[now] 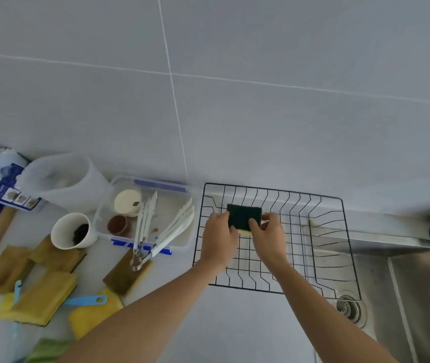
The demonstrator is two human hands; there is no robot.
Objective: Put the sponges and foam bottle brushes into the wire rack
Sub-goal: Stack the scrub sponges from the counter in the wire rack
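Observation:
A black wire rack [324, 247] rests partly on the counter and partly over the sink. Both hands hold a green-topped yellow sponge [242, 214] over the rack's far left part. My left hand [218, 238] grips its left edge and my right hand [269, 235] its right edge. Several more sponges [42, 297] lie on the counter at the left, olive scouring side up. A foam bottle brush with a blue handle [85, 300] and a yellow foam head [92, 317] lies among them. A second blue handle [16, 289] sticks up beside a sponge.
A clear plastic container [179, 247] with white tongs, a small bowl and a cup stands left of the rack. A white cup [71, 231], a clear tub [59, 179] and a blue-white package [1, 184] stand further left. The steel sink [405, 284] with its drain lies at right.

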